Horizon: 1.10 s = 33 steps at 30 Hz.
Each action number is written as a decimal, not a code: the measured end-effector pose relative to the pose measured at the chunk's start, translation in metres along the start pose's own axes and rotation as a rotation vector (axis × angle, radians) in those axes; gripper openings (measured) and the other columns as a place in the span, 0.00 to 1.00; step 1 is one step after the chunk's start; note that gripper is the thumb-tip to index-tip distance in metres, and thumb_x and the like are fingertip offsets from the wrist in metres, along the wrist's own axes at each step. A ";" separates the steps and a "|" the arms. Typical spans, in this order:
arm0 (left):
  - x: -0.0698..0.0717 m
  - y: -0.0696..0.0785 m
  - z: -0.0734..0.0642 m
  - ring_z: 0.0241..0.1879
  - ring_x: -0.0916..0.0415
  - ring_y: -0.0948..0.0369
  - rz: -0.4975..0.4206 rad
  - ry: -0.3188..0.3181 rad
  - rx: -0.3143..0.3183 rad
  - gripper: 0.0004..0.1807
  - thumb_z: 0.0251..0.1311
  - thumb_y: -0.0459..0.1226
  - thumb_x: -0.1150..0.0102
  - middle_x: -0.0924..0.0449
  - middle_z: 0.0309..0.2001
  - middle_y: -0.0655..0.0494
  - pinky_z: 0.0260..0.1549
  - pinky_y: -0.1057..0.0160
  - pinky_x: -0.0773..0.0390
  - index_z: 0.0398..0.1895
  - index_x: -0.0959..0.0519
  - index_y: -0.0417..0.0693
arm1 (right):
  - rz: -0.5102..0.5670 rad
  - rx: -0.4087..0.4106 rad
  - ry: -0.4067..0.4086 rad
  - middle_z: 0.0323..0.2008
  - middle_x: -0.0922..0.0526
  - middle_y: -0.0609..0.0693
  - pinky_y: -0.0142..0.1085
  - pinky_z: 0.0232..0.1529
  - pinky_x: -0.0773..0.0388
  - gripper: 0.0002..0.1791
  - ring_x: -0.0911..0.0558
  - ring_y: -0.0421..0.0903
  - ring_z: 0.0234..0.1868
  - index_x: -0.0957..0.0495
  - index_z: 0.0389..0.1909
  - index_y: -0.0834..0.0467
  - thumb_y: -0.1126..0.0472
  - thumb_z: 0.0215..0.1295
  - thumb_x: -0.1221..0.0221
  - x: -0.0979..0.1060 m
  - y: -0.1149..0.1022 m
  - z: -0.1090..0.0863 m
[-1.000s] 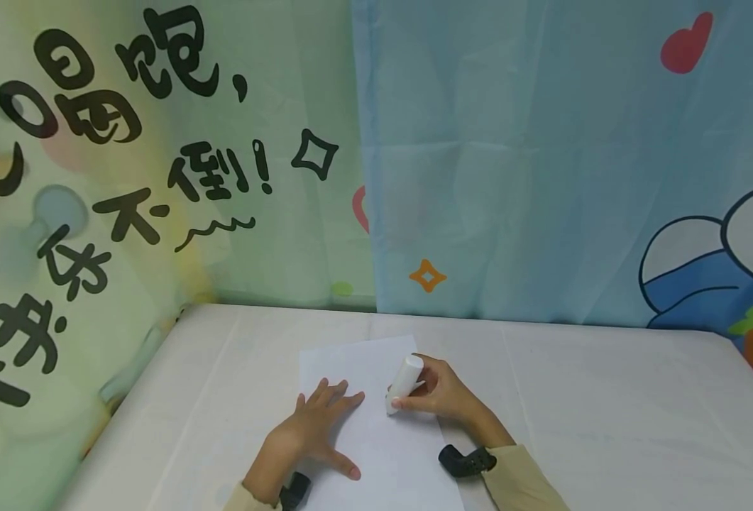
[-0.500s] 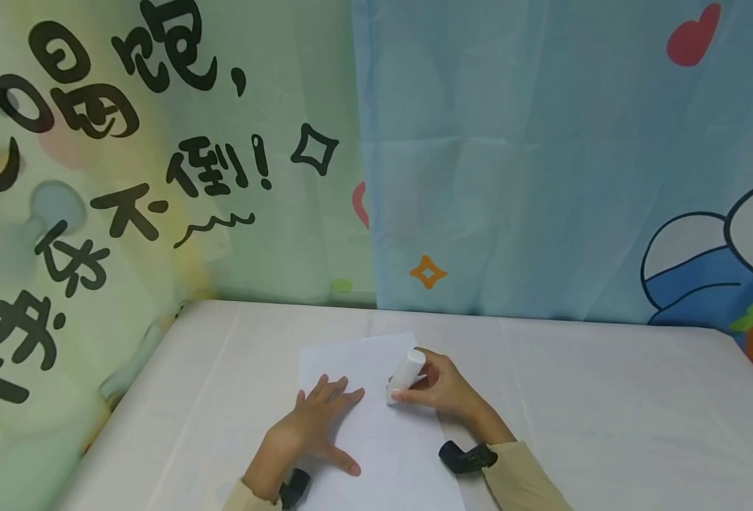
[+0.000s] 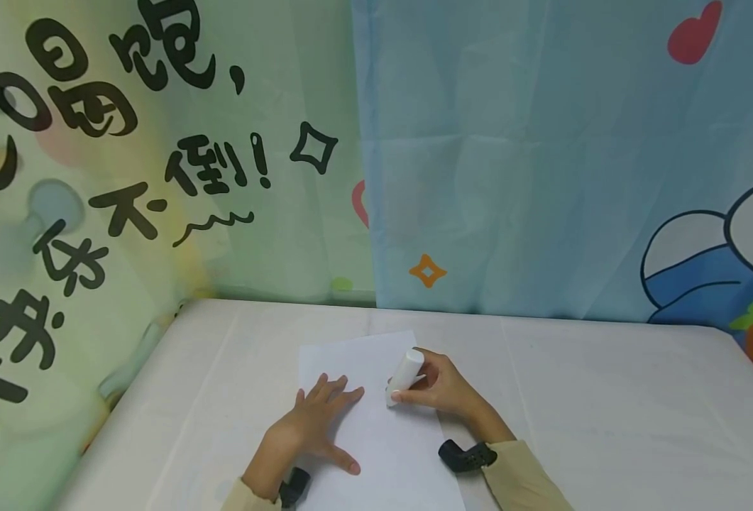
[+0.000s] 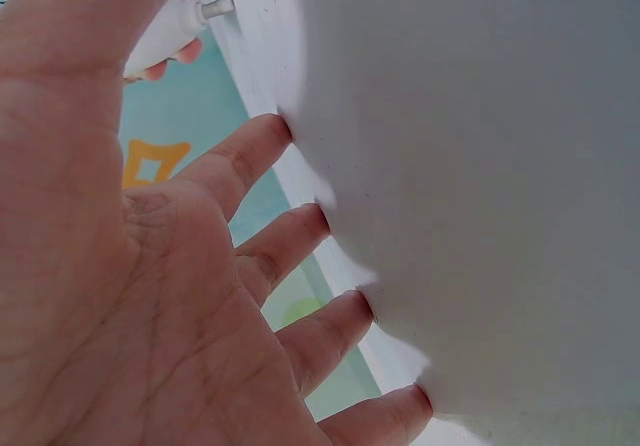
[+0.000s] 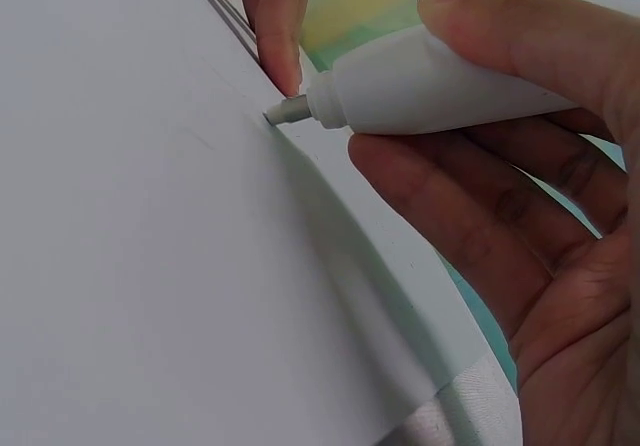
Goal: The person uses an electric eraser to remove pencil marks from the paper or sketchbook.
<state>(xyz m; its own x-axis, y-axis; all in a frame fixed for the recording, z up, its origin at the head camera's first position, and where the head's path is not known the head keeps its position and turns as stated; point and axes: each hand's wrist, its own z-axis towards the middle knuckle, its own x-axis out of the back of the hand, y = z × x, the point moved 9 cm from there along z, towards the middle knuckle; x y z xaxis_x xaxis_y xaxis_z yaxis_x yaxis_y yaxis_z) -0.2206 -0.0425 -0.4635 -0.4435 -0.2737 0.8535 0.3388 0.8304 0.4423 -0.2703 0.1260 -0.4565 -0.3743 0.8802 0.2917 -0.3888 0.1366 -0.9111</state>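
Note:
A sheet of white paper [image 3: 385, 454] lies on the table. My right hand [image 3: 443, 387] pinches a white electric eraser [image 3: 405, 377], thick-bodied with a narrow grey tip. In the right wrist view, the tip of the electric eraser [image 5: 420, 81] meets the paper, near faint grey lines and small specks. Thumb and fingers of the right hand [image 5: 560, 206] grip its body from both sides. Spread flat, my left hand [image 3: 315, 426] rests on the left part of the paper. The left wrist view shows the left hand [image 4: 150, 266] with its fingertips pressed to the sheet.
The table [image 3: 580, 411] has a white cover that reaches back to the hanging cloths. A blue printed cloth [image 3: 510, 156] hangs behind, and a green one with black lettering [image 3: 274, 270] stands at the left. Black wrist cameras [image 3: 468, 458] sit at both cuffs.
The head view has tilted down slightly. Against the paper, the electric eraser's tip has shifted only a little away from me. The left hand keeps its place.

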 end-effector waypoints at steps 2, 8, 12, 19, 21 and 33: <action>0.000 0.000 0.000 0.75 0.58 0.39 0.002 0.002 -0.001 0.59 0.33 0.54 0.19 0.46 0.75 0.44 0.66 0.29 0.52 0.73 0.37 0.51 | -0.002 -0.010 -0.001 0.38 0.19 0.61 0.35 0.36 0.16 0.25 0.18 0.38 0.36 0.26 0.47 0.73 0.69 0.49 0.28 0.000 0.001 0.000; -0.002 -0.001 0.001 0.75 0.57 0.39 0.012 0.000 0.003 0.58 0.33 0.54 0.19 0.46 0.75 0.45 0.65 0.29 0.51 0.72 0.37 0.51 | -0.007 -0.013 -0.001 0.38 0.18 0.61 0.35 0.36 0.16 0.24 0.18 0.38 0.36 0.25 0.46 0.73 0.69 0.49 0.28 0.000 0.002 0.000; -0.003 -0.002 0.001 0.75 0.57 0.39 0.010 -0.003 0.001 0.59 0.33 0.54 0.19 0.46 0.75 0.45 0.65 0.29 0.51 0.73 0.38 0.51 | -0.004 -0.008 0.002 0.37 0.18 0.60 0.35 0.36 0.16 0.24 0.18 0.37 0.36 0.25 0.46 0.73 0.69 0.49 0.28 0.000 0.002 -0.001; -0.002 -0.001 0.002 0.75 0.57 0.39 0.026 -0.003 0.002 0.59 0.33 0.54 0.19 0.46 0.75 0.44 0.65 0.29 0.51 0.73 0.38 0.52 | 0.001 -0.010 0.002 0.38 0.18 0.62 0.35 0.36 0.16 0.25 0.17 0.37 0.37 0.26 0.47 0.73 0.69 0.49 0.28 0.000 0.001 0.000; -0.001 -0.001 0.002 0.75 0.57 0.39 0.030 -0.003 0.004 0.59 0.33 0.54 0.19 0.46 0.75 0.45 0.65 0.28 0.51 0.73 0.37 0.52 | 0.005 -0.014 0.000 0.38 0.18 0.62 0.35 0.37 0.16 0.25 0.17 0.37 0.37 0.26 0.47 0.73 0.69 0.49 0.28 -0.001 0.001 0.000; -0.001 -0.001 0.003 0.75 0.57 0.39 0.035 -0.004 0.006 0.59 0.33 0.54 0.19 0.46 0.75 0.45 0.65 0.29 0.51 0.73 0.37 0.52 | 0.012 -0.009 -0.012 0.37 0.18 0.61 0.35 0.36 0.15 0.25 0.17 0.37 0.36 0.26 0.46 0.74 0.69 0.49 0.28 -0.001 0.001 0.000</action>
<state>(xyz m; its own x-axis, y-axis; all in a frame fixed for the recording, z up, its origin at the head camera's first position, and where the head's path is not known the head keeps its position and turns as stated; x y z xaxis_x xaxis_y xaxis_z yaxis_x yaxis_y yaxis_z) -0.2226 -0.0418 -0.4661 -0.4343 -0.2423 0.8676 0.3491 0.8426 0.4100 -0.2700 0.1255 -0.4577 -0.3890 0.8762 0.2847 -0.3769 0.1306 -0.9170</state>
